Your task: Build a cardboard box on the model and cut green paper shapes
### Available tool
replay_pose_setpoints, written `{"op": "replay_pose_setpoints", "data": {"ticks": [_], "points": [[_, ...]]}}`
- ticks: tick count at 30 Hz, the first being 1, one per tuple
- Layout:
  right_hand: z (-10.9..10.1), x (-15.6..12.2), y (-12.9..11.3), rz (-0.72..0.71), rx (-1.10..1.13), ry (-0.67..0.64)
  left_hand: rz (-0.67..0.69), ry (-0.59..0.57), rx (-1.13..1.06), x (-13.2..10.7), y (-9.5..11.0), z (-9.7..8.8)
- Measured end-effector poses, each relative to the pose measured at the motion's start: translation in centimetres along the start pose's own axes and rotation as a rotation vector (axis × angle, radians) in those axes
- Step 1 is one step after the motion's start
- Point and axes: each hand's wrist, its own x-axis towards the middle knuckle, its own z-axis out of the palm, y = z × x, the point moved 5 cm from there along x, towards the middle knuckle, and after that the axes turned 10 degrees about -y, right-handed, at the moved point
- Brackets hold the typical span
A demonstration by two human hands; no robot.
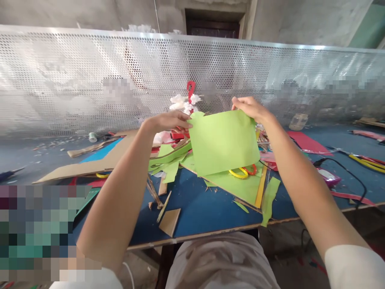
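I hold a light green paper sheet [223, 141] up in the air over a blue table [198, 208]. My left hand [170, 120] pinches its upper left corner. My right hand [251, 107] pinches its upper right corner. The sheet hangs down, with a cut, notched top edge. Under it lie more green paper pieces [234, 184] and scissors with yellow and red handles [242, 172].
Cardboard sheets [99, 160] and scraps [170, 220] litter the table. Red paper [305, 142] and a black cable [345, 170] lie at the right. A perforated metal screen [90, 80] runs along the back. A red tool with white tufts [188, 100] stands behind the sheet.
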Motion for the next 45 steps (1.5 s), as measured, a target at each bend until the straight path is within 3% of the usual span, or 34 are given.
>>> {"op": "replay_pose_setpoints", "data": {"ticks": [4, 9, 13, 16, 19, 23, 27, 34, 39, 45], "points": [[0.9, -1.3, -2.4, -0.091, -0.149, -0.387, 0.005, 0.043, -0.044, -0.9, -0.9, -0.9], [1.3, -1.6, -2.3, -0.050, -0.431, -0.613, 0.040, 0.027, -0.053, -0.4, -1.5, -0.4], [0.6, -1.3, -2.2, -0.021, -0.544, -0.575, 0.062, 0.068, -0.086, 0.0, -1.8, 1.1], [0.7, -1.3, -3.1, -0.022, -0.583, -0.539, 0.095, 0.227, -0.216, -0.3, -2.3, 2.9], [2.2, -1.4, -4.5, -0.078, -0.631, -0.542, 0.129, 0.389, -0.341, -0.5, -2.8, 5.1], [5.5, -0.9, -5.8, -0.185, -0.614, -0.540, 0.136, 0.488, -0.354, 0.4, -3.3, 7.0], [6.7, 0.0, -5.7, -0.229, -0.657, -0.456, 0.178, 0.592, -0.281, 1.7, -4.2, 6.8], [6.1, -0.3, -5.6, -0.231, -0.687, -0.457, 0.170, 0.735, -0.151, 2.6, -5.4, 5.7], [6.4, -0.3, -5.8, -0.225, -0.739, -0.470, 0.145, 0.749, -0.051, 2.6, -4.6, 5.8], [6.3, -0.5, -6.0, -0.200, -0.789, -0.465, 0.080, 0.662, -0.060, 2.4, -3.9, 6.5]]}}
